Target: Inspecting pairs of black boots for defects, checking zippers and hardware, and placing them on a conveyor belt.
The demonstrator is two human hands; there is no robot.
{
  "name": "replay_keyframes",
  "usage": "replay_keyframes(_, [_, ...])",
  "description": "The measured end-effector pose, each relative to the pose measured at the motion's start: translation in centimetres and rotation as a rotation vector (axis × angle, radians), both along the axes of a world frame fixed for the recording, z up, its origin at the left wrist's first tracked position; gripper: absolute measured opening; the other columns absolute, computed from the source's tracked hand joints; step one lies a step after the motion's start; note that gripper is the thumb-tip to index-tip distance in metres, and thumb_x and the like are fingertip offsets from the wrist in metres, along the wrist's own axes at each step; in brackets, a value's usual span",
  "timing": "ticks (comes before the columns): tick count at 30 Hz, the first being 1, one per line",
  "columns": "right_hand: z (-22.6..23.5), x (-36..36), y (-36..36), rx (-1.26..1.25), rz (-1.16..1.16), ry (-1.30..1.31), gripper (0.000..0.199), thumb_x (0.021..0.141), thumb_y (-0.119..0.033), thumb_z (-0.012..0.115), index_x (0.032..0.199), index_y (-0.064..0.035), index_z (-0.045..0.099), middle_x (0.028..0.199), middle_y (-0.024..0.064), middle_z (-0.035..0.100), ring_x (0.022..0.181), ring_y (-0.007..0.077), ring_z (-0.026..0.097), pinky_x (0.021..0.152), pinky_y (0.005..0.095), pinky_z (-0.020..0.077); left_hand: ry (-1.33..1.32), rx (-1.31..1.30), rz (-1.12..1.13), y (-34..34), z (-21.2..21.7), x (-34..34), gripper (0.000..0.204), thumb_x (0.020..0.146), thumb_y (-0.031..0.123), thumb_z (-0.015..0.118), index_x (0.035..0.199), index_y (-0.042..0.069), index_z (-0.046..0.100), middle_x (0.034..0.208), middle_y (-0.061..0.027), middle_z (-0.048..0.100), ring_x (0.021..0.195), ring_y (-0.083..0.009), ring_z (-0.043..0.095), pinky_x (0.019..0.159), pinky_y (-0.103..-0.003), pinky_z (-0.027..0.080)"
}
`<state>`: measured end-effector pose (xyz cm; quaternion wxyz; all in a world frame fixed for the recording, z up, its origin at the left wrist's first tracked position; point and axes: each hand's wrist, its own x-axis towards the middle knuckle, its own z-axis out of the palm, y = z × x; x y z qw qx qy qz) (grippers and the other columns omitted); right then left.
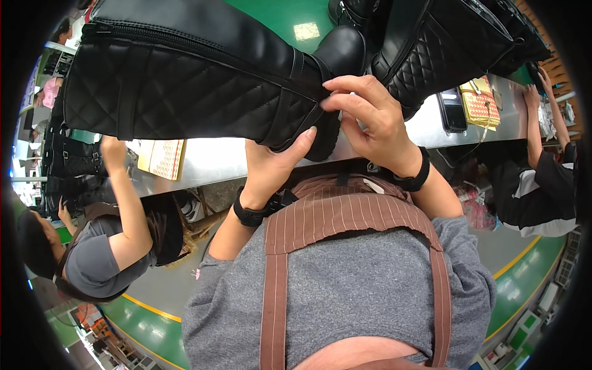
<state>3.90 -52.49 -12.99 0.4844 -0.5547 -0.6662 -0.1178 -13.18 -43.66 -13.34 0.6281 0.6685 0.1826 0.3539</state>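
Note:
A tall black boot (185,92) with a quilted shaft, straps and a long zipper lies on its side in front of me, its toe pointing away to the right. My left hand (274,166) grips it from below near the heel, thumb up against the sole side; the other fingers are hidden behind it. At the ankle strap, my right hand (373,120) has thumb and fingers drawn together in a pinch against the boot. Whatever sits between those fingertips is too small to make out.
Beyond my right hand stands another quilted black boot (438,55). A metal worktable (213,161) holds yellow printed card bundles (480,105) and a black case (452,111). One co-worker (105,253) is at the left, another (536,185) at the right; more boots (80,157) stand far left.

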Motion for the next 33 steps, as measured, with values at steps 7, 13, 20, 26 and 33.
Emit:
replay_keyframes(7, [0.0, -0.3, 0.1, 0.003, -0.013, -0.013, 0.036, 0.064, 0.010, 0.060, 0.094, -0.0071, 0.070, 0.103, 0.0052, 0.064, 0.080, 0.0211, 0.062, 0.066, 0.0304, 0.0537, 0.030, 0.004, 0.015, 0.2, -0.6, -0.4, 0.030, 0.080, -0.002, 0.069, 0.110, -0.003, 0.061, 0.099, -0.0059, 0.067, 0.087, -0.0112, 0.063, 0.078, -0.024, 0.051])
replay_keyframes(13, [0.2, -0.4, 0.0, -0.021, -0.006, -0.007, 0.032, 0.063, 0.013, 0.059, 0.088, -0.0040, 0.069, 0.103, 0.0076, 0.065, 0.083, 0.0216, 0.063, 0.073, 0.0325, 0.0536, 0.000, -0.043, 0.016, 0.3, -0.6, 0.2, 0.030, 0.080, -0.001, 0.069, 0.109, -0.003, 0.061, 0.099, -0.0064, 0.067, 0.086, -0.0114, 0.063, 0.078, -0.024, 0.051])
replay_keyframes(20, [0.5, 1.8, -4.8, 0.210, -0.103, 0.032, 0.022, 0.062, 0.013, 0.058, 0.073, -0.0043, 0.064, 0.081, 0.0097, 0.066, 0.076, 0.0268, 0.063, 0.071, 0.0364, 0.0542, 0.038, -0.064, 0.019, 0.5, -1.0, 0.4, 0.029, 0.080, 0.004, 0.072, 0.107, -0.003, 0.062, 0.099, -0.0054, 0.067, 0.086, -0.0124, 0.062, 0.078, -0.026, 0.050])
replay_keyframes(26, [-2.6, 4.7, -10.6, 0.215, -0.388, 0.060, 0.019, 0.065, 0.015, 0.056, 0.072, -0.0023, 0.060, 0.078, 0.0088, 0.065, 0.071, 0.0224, 0.062, 0.064, 0.0297, 0.0503, 0.139, -0.080, 0.084, 1.1, -1.9, 1.1, 0.029, 0.082, 0.004, 0.069, 0.110, -0.001, 0.063, 0.105, -0.0064, 0.066, 0.093, -0.0153, 0.061, 0.085, -0.028, 0.047])
replay_keyframes(33, [-6.5, 10.1, -15.0, -0.052, -0.598, 0.767, 0.034, 0.073, 0.003, 0.054, 0.107, 0.0003, 0.060, 0.098, 0.0076, 0.065, 0.091, 0.0166, 0.062, 0.083, 0.0286, 0.0499, 0.115, -0.073, 0.192, 1.8, -3.2, 1.6, 0.031, 0.085, 0.002, 0.066, 0.115, -0.004, 0.060, 0.110, -0.0072, 0.065, 0.099, -0.0140, 0.061, 0.091, -0.027, 0.045])
